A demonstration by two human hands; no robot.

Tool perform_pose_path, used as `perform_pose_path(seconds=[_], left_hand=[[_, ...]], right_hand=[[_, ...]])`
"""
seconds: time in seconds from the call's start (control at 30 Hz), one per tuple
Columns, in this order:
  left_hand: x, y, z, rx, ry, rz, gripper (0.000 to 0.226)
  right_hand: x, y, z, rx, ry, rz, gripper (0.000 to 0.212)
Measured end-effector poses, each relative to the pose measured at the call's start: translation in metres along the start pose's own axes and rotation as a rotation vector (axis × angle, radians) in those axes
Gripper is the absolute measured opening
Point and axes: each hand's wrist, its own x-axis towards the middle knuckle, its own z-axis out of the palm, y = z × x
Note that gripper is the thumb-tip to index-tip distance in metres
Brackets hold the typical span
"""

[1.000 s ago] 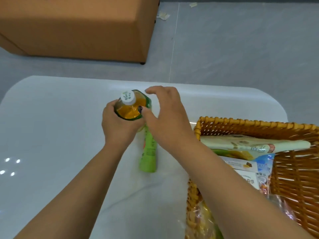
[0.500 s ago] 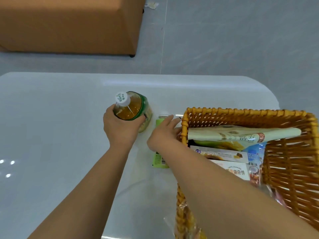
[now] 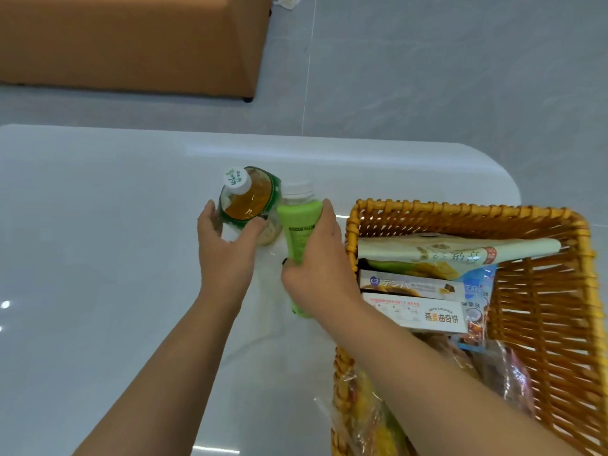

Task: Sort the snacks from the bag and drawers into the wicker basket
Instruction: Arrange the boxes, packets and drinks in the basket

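Note:
A tea bottle (image 3: 250, 200) with a white cap and green label stands upright on the white table (image 3: 98, 258). My left hand (image 3: 227, 251) curls round its lower body. Right beside it, my right hand (image 3: 317, 261) grips a light green bottle (image 3: 301, 225) with a clear cap, tilted up off the table. The wicker basket (image 3: 559, 291) sits just right of my right hand. It holds a cream snack bag (image 3: 454, 253), cookie boxes (image 3: 414, 311) and several plastic-wrapped snacks (image 3: 368, 416).
An orange-brown cabinet (image 3: 131, 41) stands on the grey tiled floor (image 3: 460, 67) beyond the table's far edge. The table's rounded far right corner (image 3: 500, 172) lies just behind the basket.
My right hand has picked up the green bottle, which lay flat on the table, and raised it next to the tea bottle. My left hand stays on the tea bottle.

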Motion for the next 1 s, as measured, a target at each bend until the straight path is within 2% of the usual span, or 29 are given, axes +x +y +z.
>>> perform_pose_path(seconds=[0.07, 0.13, 0.23, 0.3, 0.47, 0.57, 0.63, 0.77, 0.83, 0.9, 1.0], left_hand=[[-0.017, 0.001, 0.000, -0.069, 0.076, -0.033, 0.067], [-0.041, 0.003, 0.004, -0.128, 0.192, -0.043, 0.050], [-0.092, 0.014, 0.016, -0.244, 0.250, 0.044, 0.033], [-0.125, 0.023, 0.028, -0.286, 0.150, 0.070, 0.033], [-0.174, 0.042, 0.066, -0.207, -0.204, 0.095, 0.035], [-0.186, 0.055, 0.085, -0.038, -0.432, 0.189, 0.030], [-0.192, 0.060, 0.097, 0.073, -0.585, 0.240, 0.025], [-0.205, 0.058, 0.121, 0.146, -0.730, 0.208, 0.025], [-0.211, 0.051, 0.132, 0.231, -0.754, 0.220, 0.024], [-0.215, 0.045, 0.142, 0.304, -0.780, 0.229, 0.026], [-0.215, 0.041, 0.154, 0.393, -0.792, 0.265, 0.030]], right_hand=[[-0.028, 0.002, -0.012, 0.113, 0.049, -0.068, 0.094], [-0.049, 0.009, -0.027, 0.279, 0.076, -0.060, 0.080], [-0.067, 0.026, -0.054, 0.523, -0.022, 0.039, 0.055], [-0.078, 0.041, -0.074, 0.762, -0.087, 0.094, 0.052], [-0.099, 0.076, -0.120, 1.154, -0.031, 0.128, 0.061], [-0.099, 0.092, -0.149, 1.383, -0.032, 0.031, 0.089], [-0.096, 0.104, -0.166, 1.516, 0.019, -0.031, 0.095], [-0.096, 0.125, -0.187, 1.526, 0.144, -0.015, 0.085], [-0.099, 0.131, -0.189, 1.371, 0.242, 0.056, 0.079], [-0.103, 0.137, -0.193, 1.154, 0.363, 0.113, 0.059], [-0.108, 0.146, -0.204, 0.934, 0.477, 0.108, 0.040]])
